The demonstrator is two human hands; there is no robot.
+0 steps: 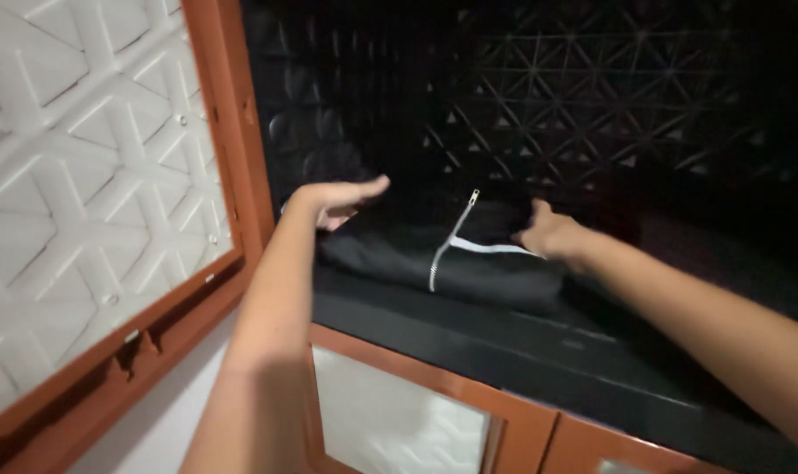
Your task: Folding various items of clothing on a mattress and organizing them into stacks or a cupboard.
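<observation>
Dark cabinet compartment filling the upper right of the frame, white-panelled door swung open at left. Black zippered bag at centre on the shelf — left hand spread flat above its left end, right hand pinching its right edge.

Dark cabinet shelf with one black zippered bag on it

The shelf is black and sits inside an open cabinet compartment, its front edge running above brown-framed lower doors. A black fabric bag lies directly on the shelf, lengthwise, near the front and towards the left side; a silver zipper crosses its top. The rest of the shelf runs back into shadow, where little can be made out.
</observation>
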